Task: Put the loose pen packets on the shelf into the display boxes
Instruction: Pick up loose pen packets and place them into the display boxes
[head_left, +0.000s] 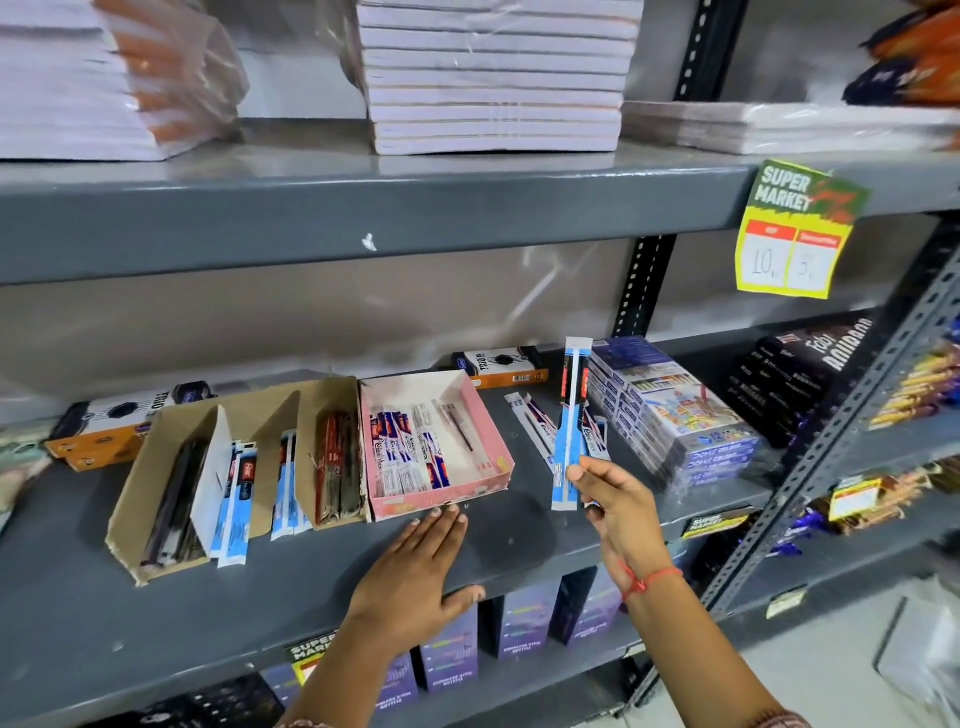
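Observation:
My right hand (608, 493) pinches a long blue-and-white pen packet (571, 415) by its lower end and holds it upright above the grey shelf (519, 535). Behind it, several loose pen packets (535, 415) lie on the shelf. My left hand (421, 571) rests flat on the shelf, fingers spread, fingertips touching the front wall of the pink display box (488, 415), which holds several packets. To its left stands a brown cardboard display box (249, 410) with dividers and upright packets.
A stack of blue crayon packs (675, 415) sits right of the loose packets. Orange-and-black boxes (498, 364) lie at the back. A yellow price tag (795, 234) hangs from the upper shelf edge. Notebook stacks (493, 78) fill the shelf above.

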